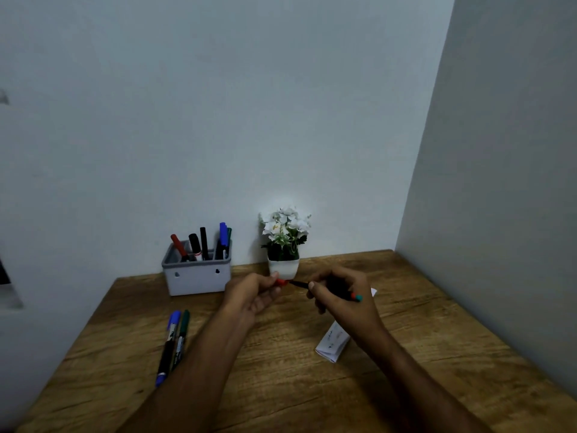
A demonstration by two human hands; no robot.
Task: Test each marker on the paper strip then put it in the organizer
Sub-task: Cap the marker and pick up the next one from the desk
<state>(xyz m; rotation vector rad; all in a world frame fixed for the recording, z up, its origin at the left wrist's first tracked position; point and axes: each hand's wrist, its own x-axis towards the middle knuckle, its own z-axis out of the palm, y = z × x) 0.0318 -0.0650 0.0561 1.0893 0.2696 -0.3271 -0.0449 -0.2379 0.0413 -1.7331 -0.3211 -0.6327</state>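
Judging by five markers (203, 243) standing in the organizer (197, 276), most are done; a red-capped marker (324, 289) is pinched between both hands' fingers (311, 285), two more (175, 342) left waiting beyond the left fingers.

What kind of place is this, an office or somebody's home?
Probably a small desk corner, home or office: a wooden desk against plain walls, a grey organizer of markers, and a little potted plant.

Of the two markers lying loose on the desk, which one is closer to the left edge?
The blue-capped marker. It lies on the wooden desk just left of the green-capped marker, the two side by side.
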